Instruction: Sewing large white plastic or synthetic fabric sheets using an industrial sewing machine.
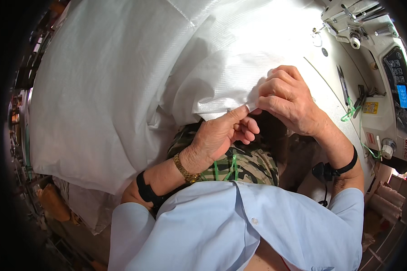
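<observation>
A large sheet of white woven fabric (108, 86) spreads over the work surface and hangs down toward my lap. My left hand (221, 131) pinches the fabric's near edge between thumb and forefinger, its other fingers curled below. Right beside it, my right hand (287, 97) grips the same edge, with its fingers bent over the cloth. Between the two hands the edge is drawn together at a small spot. What lies under my right fingers is hidden.
A sewing machine (393, 90) with a lit blue display stands at the right. Dark tweezers (342, 83) and green thread (349, 110) lie on its pale table (323, 90). Green strands (226, 167) rest on my camouflage-patterned lap. A crumpled plastic sheet (88, 205) hangs at the lower left.
</observation>
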The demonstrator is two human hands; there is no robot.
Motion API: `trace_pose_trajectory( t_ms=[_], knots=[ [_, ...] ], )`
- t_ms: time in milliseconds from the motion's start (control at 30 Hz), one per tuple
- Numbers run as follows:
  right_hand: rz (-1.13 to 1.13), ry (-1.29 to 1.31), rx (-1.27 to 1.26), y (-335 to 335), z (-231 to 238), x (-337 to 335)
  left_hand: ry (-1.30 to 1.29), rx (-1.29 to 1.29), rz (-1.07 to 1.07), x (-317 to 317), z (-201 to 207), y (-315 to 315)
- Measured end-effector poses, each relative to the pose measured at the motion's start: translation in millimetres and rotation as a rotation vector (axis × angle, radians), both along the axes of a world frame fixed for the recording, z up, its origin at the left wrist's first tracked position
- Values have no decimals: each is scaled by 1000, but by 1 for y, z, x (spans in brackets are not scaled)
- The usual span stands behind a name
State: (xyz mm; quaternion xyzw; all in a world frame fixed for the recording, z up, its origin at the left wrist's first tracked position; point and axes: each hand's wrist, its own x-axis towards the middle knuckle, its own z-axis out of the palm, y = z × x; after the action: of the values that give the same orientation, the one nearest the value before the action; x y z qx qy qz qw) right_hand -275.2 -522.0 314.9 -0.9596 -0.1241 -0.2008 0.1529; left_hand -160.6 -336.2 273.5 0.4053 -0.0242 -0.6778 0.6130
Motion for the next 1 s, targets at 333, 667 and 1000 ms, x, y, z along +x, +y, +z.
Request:
trace_pose_trajectory(
  t_ms=[333,667,1000],
  knots=[
    [37,-168,-172,2,-5,-5,223,-181,-97,12,-13,2],
    [62,-202,-240,3,-5,-3,96,-185,-120,14,-6,2],
    [54,-129,-193,3,-2,-3,-98,-95,-27,3,6,1]
  ],
)
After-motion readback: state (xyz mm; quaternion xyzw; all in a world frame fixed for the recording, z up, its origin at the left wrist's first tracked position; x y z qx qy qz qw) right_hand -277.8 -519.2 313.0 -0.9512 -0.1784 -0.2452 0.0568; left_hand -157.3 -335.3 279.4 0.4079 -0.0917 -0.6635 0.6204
